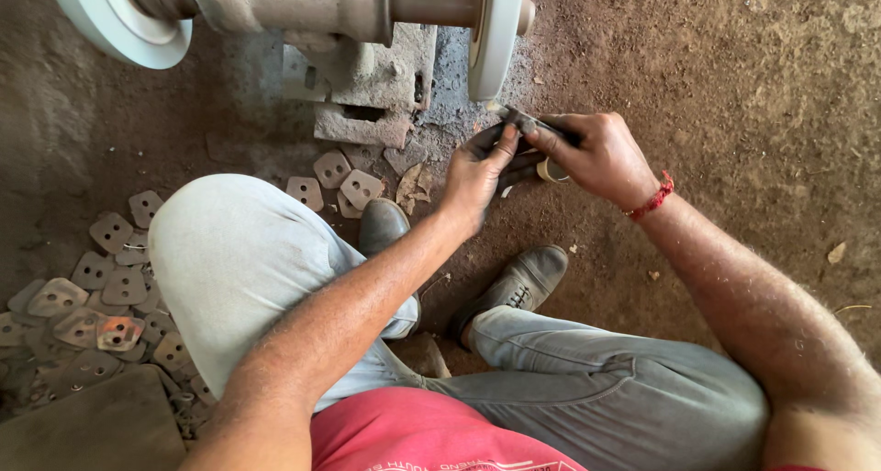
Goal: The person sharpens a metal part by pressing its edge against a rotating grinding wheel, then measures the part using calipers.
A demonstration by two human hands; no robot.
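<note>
**Both hands holding a metal piece at the grinding wheel**

I am viewing from the head camera, looking down past the knees. The left hand (pixel 479 170) and the right hand (pixel 592 155) are meeting just below the pale disc-shaped grinding wheel (pixel 494 33). Both are gripping a small dark flat metal piece (pixel 521 122), the left thumb pressing on it from one side and the right fingers closing over it from the other. Its upper tip is sitting right at the lower rim of the wheel; I cannot tell whether the two are actually touching. The right wrist is wearing a red thread band (pixel 653 197).

The wheel is sitting on a shaft running from a grey cast-metal motor housing (pixel 294 3), which is resting on a rough grey metal base (pixel 367 86) on the brown dirt floor (pixel 734 77). Two worn dark leather shoes (pixel 514 283) are resting on the floor beneath the hands. A heap of flat rusty metal plates with punched holes (pixel 92 297) is lying well to the left, beside the left knee, with a few more plates near the base.
</note>
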